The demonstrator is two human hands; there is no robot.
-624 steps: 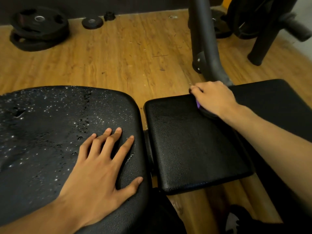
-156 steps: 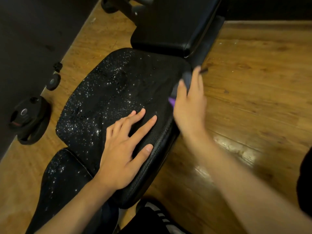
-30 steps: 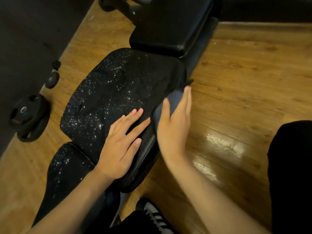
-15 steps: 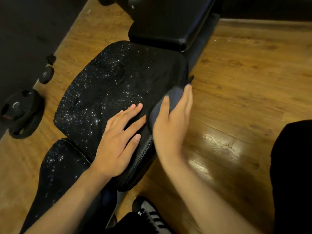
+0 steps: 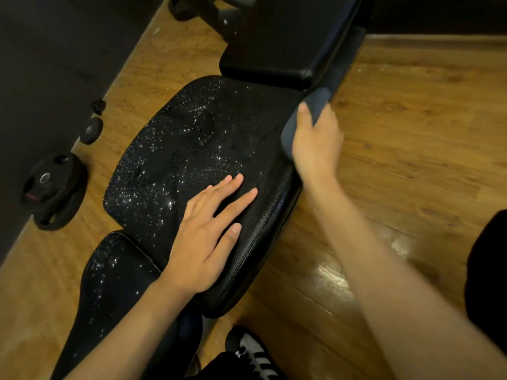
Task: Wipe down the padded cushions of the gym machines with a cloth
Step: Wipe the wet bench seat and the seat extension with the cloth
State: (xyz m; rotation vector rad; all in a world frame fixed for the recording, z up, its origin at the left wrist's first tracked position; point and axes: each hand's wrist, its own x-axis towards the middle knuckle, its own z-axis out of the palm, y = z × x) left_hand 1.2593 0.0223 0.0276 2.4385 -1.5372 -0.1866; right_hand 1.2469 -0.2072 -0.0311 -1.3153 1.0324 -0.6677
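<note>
1. Cloth [image 5: 315,101] sits on seat cushion [image 5: 178,149] at far right edge; your R hand [image 5: 315,144] pinches it, thumb on top.
2. L hand [image 5: 204,239] flat, fingers spread, near front edge.
3. Wood floor [image 5: 411,149] right of that edge.

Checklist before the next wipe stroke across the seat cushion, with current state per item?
1. Cloth in hand: ok. The right hand grips the dark blue cloth at the right edge of the seat cushion.
2. Cushion braced: ok. The left hand rests flat on it, fingers straight.
3. Top surface wiped: not ok. Droplets cover most of it; only a strip by the right edge looks dry.
4. Stroke path free: not ok. The left hand lies on the near right part of the cushion.
5. Cloth clean enough: cannot tell.
</note>
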